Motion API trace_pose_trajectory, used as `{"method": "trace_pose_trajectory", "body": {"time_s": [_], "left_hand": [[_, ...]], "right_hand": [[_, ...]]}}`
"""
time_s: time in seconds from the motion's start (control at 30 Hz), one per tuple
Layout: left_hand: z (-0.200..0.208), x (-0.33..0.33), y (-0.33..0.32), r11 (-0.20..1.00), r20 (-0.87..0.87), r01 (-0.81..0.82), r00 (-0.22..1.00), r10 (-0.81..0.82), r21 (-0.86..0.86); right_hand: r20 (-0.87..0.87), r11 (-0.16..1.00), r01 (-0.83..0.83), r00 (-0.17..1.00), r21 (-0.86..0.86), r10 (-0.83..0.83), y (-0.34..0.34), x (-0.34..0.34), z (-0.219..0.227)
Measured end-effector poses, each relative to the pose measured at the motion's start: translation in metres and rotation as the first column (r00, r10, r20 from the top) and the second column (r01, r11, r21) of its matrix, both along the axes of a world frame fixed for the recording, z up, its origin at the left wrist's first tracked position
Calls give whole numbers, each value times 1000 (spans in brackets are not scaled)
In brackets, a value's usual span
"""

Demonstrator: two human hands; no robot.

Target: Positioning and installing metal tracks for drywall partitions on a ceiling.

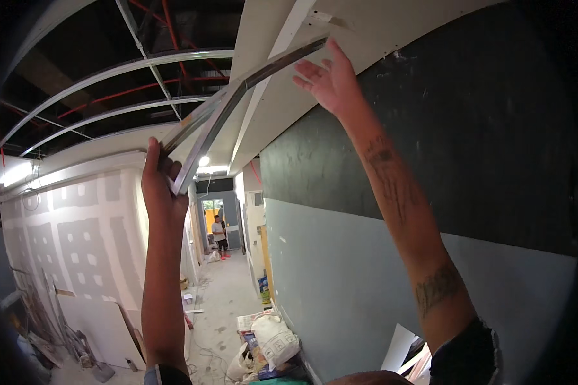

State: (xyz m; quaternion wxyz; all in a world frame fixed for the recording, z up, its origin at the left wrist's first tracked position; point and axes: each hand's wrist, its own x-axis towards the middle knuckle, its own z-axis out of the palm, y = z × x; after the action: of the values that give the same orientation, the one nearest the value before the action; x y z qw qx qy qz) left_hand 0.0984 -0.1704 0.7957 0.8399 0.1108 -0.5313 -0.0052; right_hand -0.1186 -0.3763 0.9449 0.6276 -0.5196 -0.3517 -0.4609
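Overhead, my left hand (164, 183) is wrapped round the lower end of a thin, shiny metal channel (221, 115). The channel runs up and to the right, with a sharp bend partway along. Beside its lower stretch, a second metal length slants up from the same hand; whether the two are joined I cannot tell. My right hand (332, 86) is raised at the channel's upper end, palm turned up and fingers spread. One of its fingertips is at the channel's tip, and I cannot make out whether it touches.
A metal ceiling grid (149, 62) with red pipes lies open above left. A white ceiling board (372, 38) adjoins the dark-and-grey wall (366, 244) at right. Sacks (275, 340) lie on the floor below. Another person (219, 234) stands down the corridor. Boards and tools lean at left.
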Motion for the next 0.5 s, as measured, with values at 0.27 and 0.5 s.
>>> {"method": "trace_pose_trajectory", "body": {"time_s": [0.27, 0.5], "left_hand": [[56, -21, -13, 983, 37, 114, 992, -120, 146], [64, 0, 4, 934, 71, 112, 987, -143, 338]], "right_hand": [[108, 974, 172, 982, -150, -157, -2, 7, 46], [153, 947, 216, 971, -239, -183, 10, 16, 57]]}}
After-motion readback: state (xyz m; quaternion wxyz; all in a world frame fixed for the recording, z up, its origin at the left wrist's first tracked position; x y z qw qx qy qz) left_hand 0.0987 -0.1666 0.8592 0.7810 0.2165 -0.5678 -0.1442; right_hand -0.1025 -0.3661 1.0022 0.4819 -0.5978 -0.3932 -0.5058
